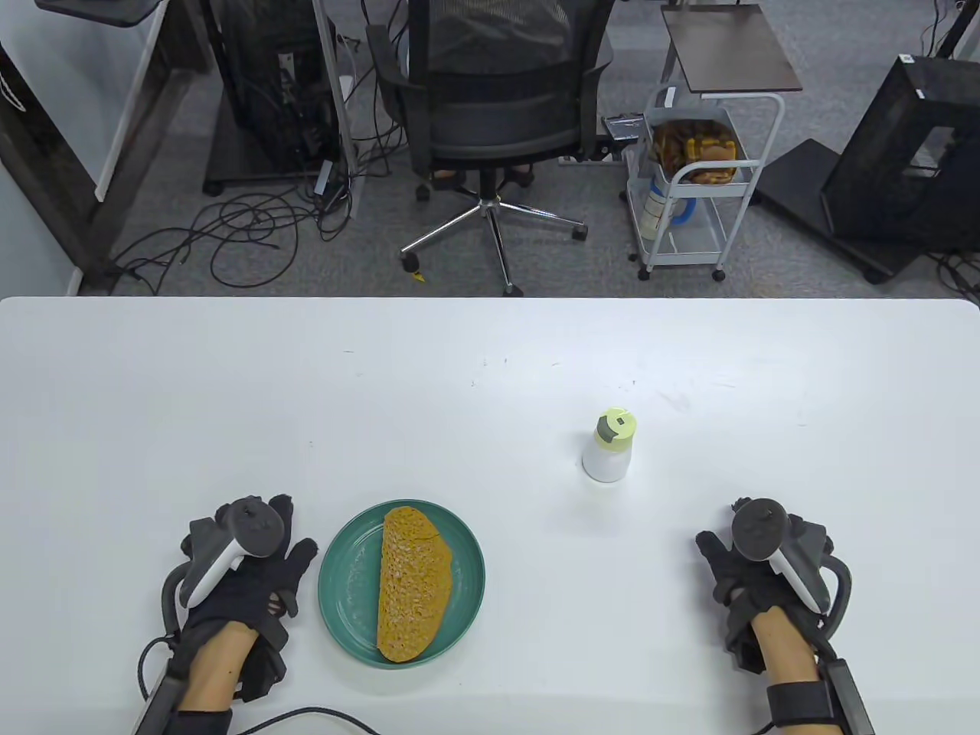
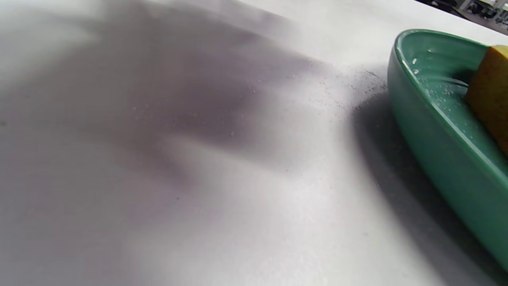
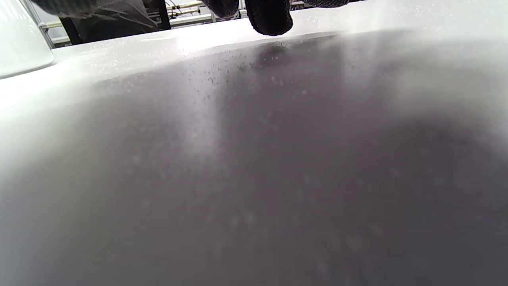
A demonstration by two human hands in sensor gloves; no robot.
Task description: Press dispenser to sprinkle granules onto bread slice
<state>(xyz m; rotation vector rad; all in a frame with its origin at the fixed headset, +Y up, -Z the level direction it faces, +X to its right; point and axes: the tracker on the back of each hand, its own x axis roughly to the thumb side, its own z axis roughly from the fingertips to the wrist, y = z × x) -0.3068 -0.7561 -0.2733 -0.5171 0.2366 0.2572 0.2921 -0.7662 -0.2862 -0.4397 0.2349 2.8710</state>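
Note:
A brown bread slice (image 1: 413,582) lies on a green plate (image 1: 346,582) at the front left of the white table. A white dispenser bottle (image 1: 609,448) with a pale green cap stands upright right of centre. My left hand (image 1: 264,570) rests flat on the table just left of the plate and holds nothing. My right hand (image 1: 727,566) rests on the table at the front right, well short of the dispenser, and holds nothing. The left wrist view shows the plate's rim (image 2: 428,131) and the bread's edge (image 2: 490,83). The right wrist view shows a fingertip (image 3: 270,18) and the dispenser's base (image 3: 20,43).
Fine white granules lie scattered on the table by the plate (image 2: 337,95) and inside the plate. Beyond the table's far edge stand an office chair (image 1: 498,115) and a white cart (image 1: 693,184).

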